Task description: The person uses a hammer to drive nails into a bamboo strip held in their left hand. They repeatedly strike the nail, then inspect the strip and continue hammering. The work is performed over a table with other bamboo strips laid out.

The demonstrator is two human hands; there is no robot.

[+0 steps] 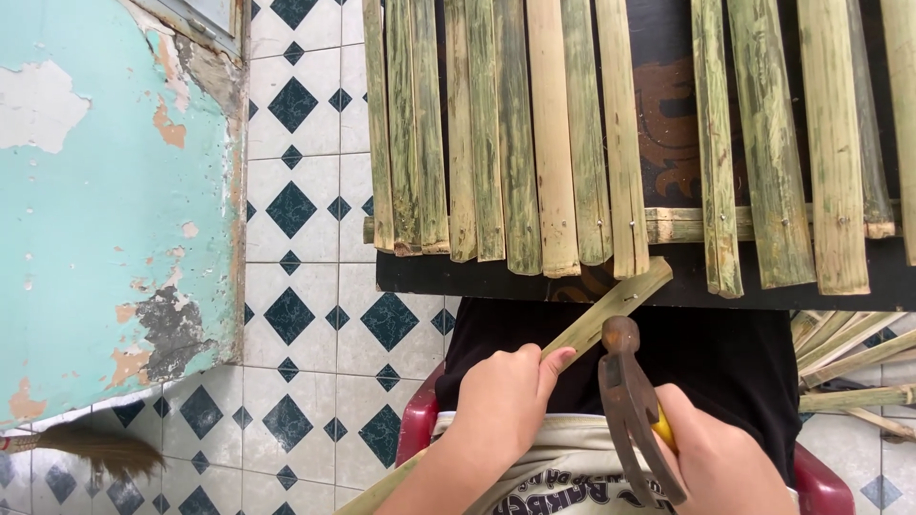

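Left hand (501, 405) grips a split green bamboo slat (611, 305); right hand (720, 463) grasps a rusty, yellow-handled claw hammer (630, 410). Step: slat positioning. Next: seat slat beyond both hands, then nail.

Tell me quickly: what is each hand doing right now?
Left hand: closed on a loose bamboo strip.
Right hand: closed on the yellow handle of a rusty claw hammer.
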